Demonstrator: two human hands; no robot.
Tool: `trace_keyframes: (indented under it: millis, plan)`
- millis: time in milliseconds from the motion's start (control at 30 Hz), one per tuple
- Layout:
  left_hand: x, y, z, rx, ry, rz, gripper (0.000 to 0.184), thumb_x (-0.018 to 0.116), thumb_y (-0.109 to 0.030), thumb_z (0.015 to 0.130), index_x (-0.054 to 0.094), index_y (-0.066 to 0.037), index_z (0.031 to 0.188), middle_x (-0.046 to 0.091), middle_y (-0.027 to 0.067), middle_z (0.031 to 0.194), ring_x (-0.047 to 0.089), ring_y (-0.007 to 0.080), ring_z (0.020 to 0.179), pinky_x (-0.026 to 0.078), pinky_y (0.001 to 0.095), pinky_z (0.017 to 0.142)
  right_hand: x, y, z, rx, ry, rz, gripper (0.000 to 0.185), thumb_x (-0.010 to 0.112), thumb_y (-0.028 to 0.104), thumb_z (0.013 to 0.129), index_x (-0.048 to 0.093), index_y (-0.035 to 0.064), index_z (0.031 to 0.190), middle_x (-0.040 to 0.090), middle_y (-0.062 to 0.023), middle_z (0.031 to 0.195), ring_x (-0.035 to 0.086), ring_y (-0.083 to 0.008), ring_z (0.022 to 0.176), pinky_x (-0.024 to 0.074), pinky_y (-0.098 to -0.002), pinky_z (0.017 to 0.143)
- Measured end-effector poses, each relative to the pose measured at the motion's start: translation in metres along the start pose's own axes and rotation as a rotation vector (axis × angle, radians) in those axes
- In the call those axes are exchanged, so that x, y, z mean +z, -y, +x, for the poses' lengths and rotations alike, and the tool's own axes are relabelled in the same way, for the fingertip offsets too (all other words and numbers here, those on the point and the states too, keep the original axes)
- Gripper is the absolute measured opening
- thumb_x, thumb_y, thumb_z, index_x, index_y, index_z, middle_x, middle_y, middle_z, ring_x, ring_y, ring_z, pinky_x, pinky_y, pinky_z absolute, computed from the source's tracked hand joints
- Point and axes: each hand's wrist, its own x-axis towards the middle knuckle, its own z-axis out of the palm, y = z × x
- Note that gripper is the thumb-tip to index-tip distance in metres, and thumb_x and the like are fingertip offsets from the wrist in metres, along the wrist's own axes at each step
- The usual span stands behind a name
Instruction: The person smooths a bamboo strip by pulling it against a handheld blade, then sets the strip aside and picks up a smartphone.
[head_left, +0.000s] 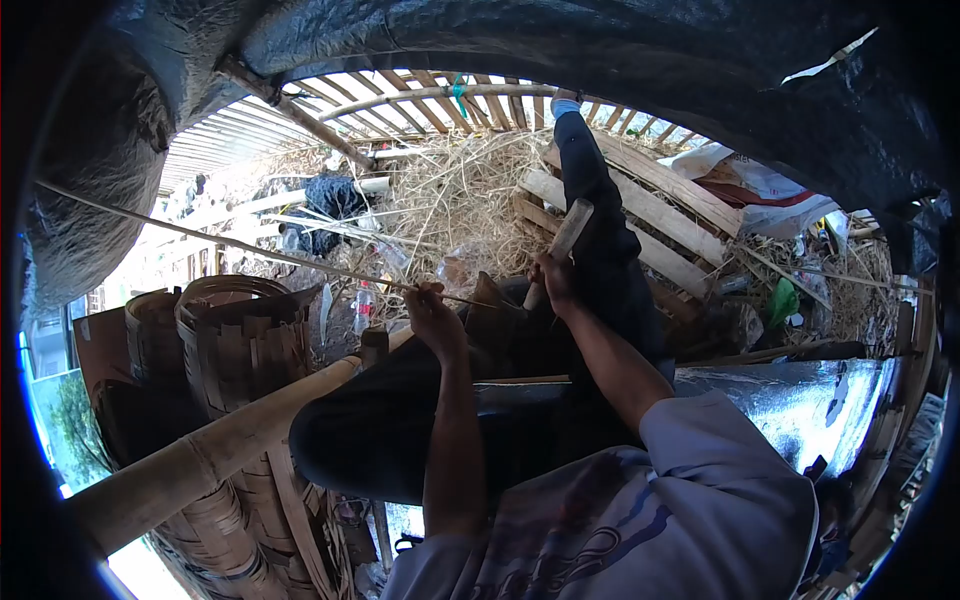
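Observation:
My left hand (432,318) is closed around a long, thin bamboo strip (240,245), which slants up to the far left. The strip's near end runs over my lap toward my right hand (556,284). That hand grips a thick, light wooden handle (571,230), tilted with its upper end away from me. Whatever lies at the handle's lower end is too dark to make out. Beneath both hands are my legs in dark trousers (370,430), one stretched forward across wooden slats (655,215).
A thick bamboo pole (200,455) passes by my left knee. Woven bamboo baskets (245,335) stand to the left. Straw and shavings (465,190) cover the ground ahead, before a slatted fence (430,100). Dark plastic sheeting (560,40) hangs overhead; a white sack (760,185) lies at right.

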Motion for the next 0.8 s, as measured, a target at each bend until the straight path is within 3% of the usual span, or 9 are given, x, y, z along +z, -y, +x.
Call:
trace_keyframes:
  millis: [67, 167, 400, 467, 533, 633, 667, 800]
  plan:
    - [0.008, 0.042, -0.003, -0.050, -0.011, -0.035, 0.025, 0.043, -0.023, 0.095, 0.048, -0.001, 0.084, 0.058, 0.0077, 0.076, 0.056, 0.0160, 0.070, 0.044, 0.0297, 0.064, -0.005, -0.004, 0.000, 0.054, -0.010, -0.021, 0.020, 0.056, 0.011, 0.083, 0.048, 0.0051, 0.066, 0.048, -0.0037, 0.053, 0.051, -0.0145, 0.048, 0.0418, -0.0295, 0.049]
    - [0.013, 0.047, -0.008, -0.121, -0.038, -0.089, 0.024, 0.044, -0.023, 0.095, 0.049, -0.001, 0.086, 0.058, 0.0067, 0.075, 0.056, 0.0139, 0.068, 0.044, 0.0272, 0.061, -0.004, -0.001, -0.007, -0.007, -0.006, -0.057, 0.019, 0.056, 0.009, 0.084, 0.048, 0.0052, 0.067, 0.049, -0.0030, 0.054, 0.051, -0.0135, 0.049, 0.0418, -0.0292, 0.049]
    - [0.015, -0.009, -0.001, -0.112, -0.064, -0.235, 0.020, 0.040, -0.023, 0.097, 0.043, -0.006, 0.089, 0.051, 0.0025, 0.070, 0.052, 0.0112, 0.062, 0.045, 0.0259, 0.056, 0.007, 0.019, -0.014, -0.099, -0.029, -0.138, 0.018, 0.057, 0.006, 0.083, 0.048, 0.0064, 0.068, 0.048, -0.0012, 0.055, 0.048, -0.0111, 0.049, 0.0413, -0.0275, 0.049]
    - [0.013, -0.018, -0.003, -0.089, -0.067, -0.271, 0.020, 0.039, -0.024, 0.097, 0.043, -0.006, 0.089, 0.048, 0.0010, 0.069, 0.050, 0.0102, 0.060, 0.045, 0.0260, 0.054, 0.009, 0.031, -0.016, -0.173, -0.041, 0.011, 0.017, 0.057, 0.005, 0.083, 0.047, 0.0067, 0.070, 0.046, -0.0004, 0.056, 0.046, -0.0107, 0.049, 0.0412, -0.0272, 0.049]
    - [0.010, -0.045, -0.009, -0.299, -0.057, -0.474, 0.020, 0.039, -0.025, 0.097, 0.044, -0.007, 0.089, 0.041, -0.0017, 0.065, 0.043, 0.0071, 0.054, 0.042, 0.0236, 0.049, 0.004, 0.036, -0.013, -0.217, -0.036, 0.050, 0.015, 0.057, 0.004, 0.083, 0.047, 0.0064, 0.072, 0.045, -0.0007, 0.058, 0.046, -0.0107, 0.050, 0.0410, -0.0272, 0.050]
    - [0.003, -0.052, -0.017, -0.379, -0.046, -0.447, 0.020, 0.038, -0.026, 0.097, 0.046, -0.007, 0.094, 0.036, -0.0032, 0.064, 0.037, 0.0052, 0.051, 0.040, 0.0215, 0.045, 0.009, 0.049, -0.017, -0.279, -0.019, 0.187, 0.016, 0.059, 0.001, 0.082, 0.045, 0.0064, 0.077, 0.047, -0.0007, 0.061, 0.047, -0.0093, 0.050, 0.0405, -0.0251, 0.047]
    - [0.002, -0.055, -0.021, -0.412, -0.042, -0.514, 0.022, 0.038, -0.026, 0.097, 0.049, -0.008, 0.100, 0.036, -0.0041, 0.063, 0.034, 0.0038, 0.050, 0.033, 0.0190, 0.040, 0.008, 0.052, -0.018, -0.285, -0.058, 0.168, 0.015, 0.058, 0.000, 0.082, 0.046, 0.0062, 0.077, 0.047, -0.0008, 0.062, 0.047, -0.0096, 0.050, 0.0407, -0.0256, 0.048]
    - [-0.011, -0.066, -0.028, -0.571, 0.028, -0.746, 0.022, 0.038, -0.026, 0.098, 0.051, -0.009, 0.104, 0.034, -0.0051, 0.062, 0.031, 0.0032, 0.049, 0.025, 0.0182, 0.039, 0.008, 0.055, -0.024, -0.267, -0.056, 0.199, 0.016, 0.058, 0.001, 0.082, 0.044, 0.0071, 0.077, 0.043, -0.0014, 0.063, 0.044, -0.0112, 0.053, 0.0404, -0.0285, 0.052]
